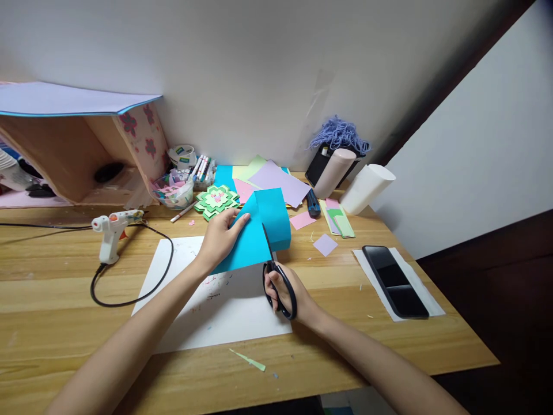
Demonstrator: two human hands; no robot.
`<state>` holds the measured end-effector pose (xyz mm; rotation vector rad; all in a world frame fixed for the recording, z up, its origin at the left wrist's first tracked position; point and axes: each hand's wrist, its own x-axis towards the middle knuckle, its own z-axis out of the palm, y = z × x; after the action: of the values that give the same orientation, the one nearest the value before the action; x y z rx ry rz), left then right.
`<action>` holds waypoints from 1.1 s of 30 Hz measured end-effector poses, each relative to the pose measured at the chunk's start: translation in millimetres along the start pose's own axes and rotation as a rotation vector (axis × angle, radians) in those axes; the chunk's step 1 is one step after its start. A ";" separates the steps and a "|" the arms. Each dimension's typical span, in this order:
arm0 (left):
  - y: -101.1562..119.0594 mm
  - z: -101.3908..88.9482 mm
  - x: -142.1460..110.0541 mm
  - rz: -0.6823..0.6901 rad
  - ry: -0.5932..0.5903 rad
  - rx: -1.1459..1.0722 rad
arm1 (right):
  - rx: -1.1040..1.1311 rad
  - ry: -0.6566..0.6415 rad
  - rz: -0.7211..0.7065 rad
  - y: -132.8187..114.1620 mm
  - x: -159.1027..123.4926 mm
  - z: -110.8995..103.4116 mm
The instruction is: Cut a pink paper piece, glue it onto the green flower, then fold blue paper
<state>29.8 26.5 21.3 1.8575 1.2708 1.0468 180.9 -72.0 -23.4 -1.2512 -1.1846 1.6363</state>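
Observation:
My left hand grips a blue sheet of paper by its left side, thumb on top. With fingers through the handles, my right hand holds black-handled scissors. Their blades reach up into the blue paper from its lower edge, and the part right of the cut curls away. Both hands hover above a white sheet marked with coloured pen strokes and lying on the wooden table. The fingertips of my left hand under the paper are hidden.
At left lie a glue gun and its looped cord. Behind are a layered green paper flower, a tub of scraps and coloured sheets. A phone lies at right, near white rolls. A green paper strip is in front.

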 end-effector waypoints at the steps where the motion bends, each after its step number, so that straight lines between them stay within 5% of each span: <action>1: 0.4 0.4 -0.2 -0.002 0.004 -0.011 | 0.016 -0.004 0.000 0.2 0.4 0.4; 11: 3.4 4.9 -3.1 -0.013 -0.082 -0.065 | -0.037 -0.047 -0.142 8.6 1.1 -5.0; 26: -3.2 2.0 1.6 -0.105 -0.156 -0.157 | -0.095 -0.024 -0.155 17.5 4.6 -10.1; 33: -9.3 7.8 -0.3 -0.043 -0.012 0.026 | -0.122 -0.091 -0.078 10.7 3.0 -6.6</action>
<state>32.6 28.6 9.7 1.8447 1.3169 0.9997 186.3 -70.9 -35.1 -1.2004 -1.3900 1.5981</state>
